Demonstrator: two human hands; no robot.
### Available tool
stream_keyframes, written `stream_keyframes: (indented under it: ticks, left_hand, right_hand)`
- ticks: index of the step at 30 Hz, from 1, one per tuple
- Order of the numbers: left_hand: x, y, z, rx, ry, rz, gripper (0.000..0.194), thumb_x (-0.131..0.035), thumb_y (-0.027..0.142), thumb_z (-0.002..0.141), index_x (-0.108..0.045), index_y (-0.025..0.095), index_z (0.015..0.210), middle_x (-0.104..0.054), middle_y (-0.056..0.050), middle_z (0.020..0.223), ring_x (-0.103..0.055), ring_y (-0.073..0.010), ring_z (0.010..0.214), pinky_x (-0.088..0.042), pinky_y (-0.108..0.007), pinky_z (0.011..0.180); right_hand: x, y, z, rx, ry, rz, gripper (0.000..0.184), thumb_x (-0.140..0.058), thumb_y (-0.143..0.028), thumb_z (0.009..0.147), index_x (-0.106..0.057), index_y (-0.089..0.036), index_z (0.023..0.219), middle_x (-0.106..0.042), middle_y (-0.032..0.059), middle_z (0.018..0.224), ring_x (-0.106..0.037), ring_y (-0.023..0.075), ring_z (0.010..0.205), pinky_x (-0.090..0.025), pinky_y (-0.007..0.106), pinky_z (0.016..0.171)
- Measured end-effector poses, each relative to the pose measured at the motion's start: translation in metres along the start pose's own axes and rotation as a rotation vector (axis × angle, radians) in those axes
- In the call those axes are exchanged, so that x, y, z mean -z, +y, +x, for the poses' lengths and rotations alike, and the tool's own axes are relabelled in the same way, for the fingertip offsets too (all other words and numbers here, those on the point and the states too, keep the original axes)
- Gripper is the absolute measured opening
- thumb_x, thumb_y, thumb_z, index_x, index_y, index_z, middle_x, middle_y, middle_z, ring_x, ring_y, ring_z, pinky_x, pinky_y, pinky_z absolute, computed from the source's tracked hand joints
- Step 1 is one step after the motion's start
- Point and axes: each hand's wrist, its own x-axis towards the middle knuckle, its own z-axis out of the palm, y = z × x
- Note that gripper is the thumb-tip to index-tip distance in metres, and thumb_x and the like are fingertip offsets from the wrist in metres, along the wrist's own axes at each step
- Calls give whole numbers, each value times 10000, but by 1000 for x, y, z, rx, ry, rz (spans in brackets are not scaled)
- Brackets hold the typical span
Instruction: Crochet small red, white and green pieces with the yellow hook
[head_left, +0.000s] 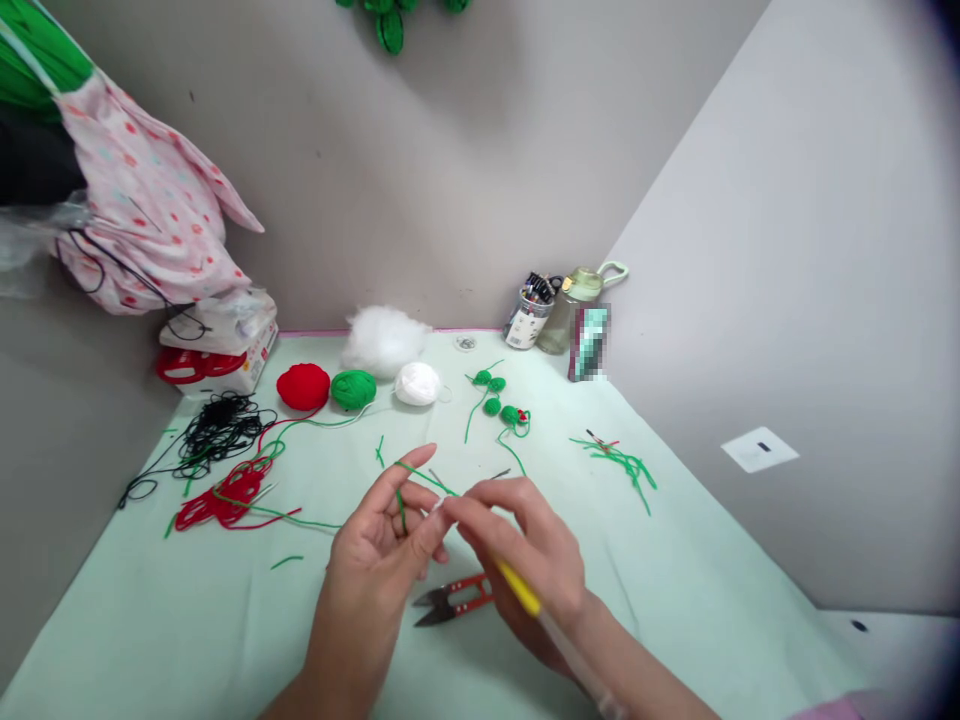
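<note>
Green yarn (426, 474) runs over the raised index finger of my left hand (382, 550) and across its curled fingers. Its thumb pinches a small whitish piece, mostly hidden between the fingertips. My right hand (529, 550) is closed around a crochet hook (519, 586) with a yellow grip, and its fingertips meet my left thumb. The hook's tip is hidden there. Under my hands lie red-handled thread snips (446, 602), blades pointing left, partly covered by my right hand.
Red (303, 387), green (353, 390) and white (418, 384) yarn balls sit at the back near white stuffing (384, 342). Tangled black (225, 432) and red yarn (225, 497) lie left. Small green crocheted pieces (492, 406) and green scraps (622, 465) are right. A pen cup (527, 322) and bottle (559, 325) stand behind.
</note>
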Motion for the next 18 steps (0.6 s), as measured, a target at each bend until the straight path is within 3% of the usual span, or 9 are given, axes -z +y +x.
stream_keyframes:
  ticks: [3, 6, 8, 12, 18]
  left_hand:
    - [-1, -3, -1, 87, -42, -55, 632, -873, 381, 823, -660, 237, 1401, -493, 83, 653, -431, -66, 542, -396, -177, 522]
    - [-1, -1, 2, 272, -146, -208, 586, -894, 328, 789, -711, 157, 1319, -442, 101, 612, -311, -37, 488, -366, -170, 494]
    - [0, 3, 6, 319, -172, -270, 547, -902, 286, 775, -735, 141, 1275, -465, 96, 629, -265, -24, 484, -356, -164, 482]
    - [6, 8, 11, 236, -152, -252, 468, -876, 224, 810, -748, 178, 1258, -485, 91, 682, -263, -20, 493, -366, -156, 488]
    - [9, 4, 12, 178, -161, -117, 401, -848, 286, 846, -763, 243, 1236, -562, 58, 792, -333, -25, 509, -392, -182, 516]
  right_hand:
    - [-5, 0, -9, 139, 31, -138, 517, -535, -118, 1024, -538, -214, 1532, -727, 140, 1125, -710, 260, 1006, -630, 400, 856]
    - [-8, 0, -11, 49, 92, -21, 508, -539, -71, 1016, -574, -257, 1488, -722, 109, 1107, -721, 218, 980, -633, 339, 795]
    - [-6, 1, -9, -66, 94, 144, 414, -531, -79, 1025, -654, -268, 1373, -725, 86, 1075, -717, 193, 955, -621, 315, 779]
    - [1, 0, -3, -232, 113, 355, 277, -518, -126, 1046, -725, -250, 1182, -738, 57, 1014, -688, 187, 955, -582, 343, 840]
    - [3, 1, -1, -394, 129, 560, 250, -519, -192, 1069, -752, -271, 1116, -714, 26, 945, -666, 154, 835, -549, 316, 781]
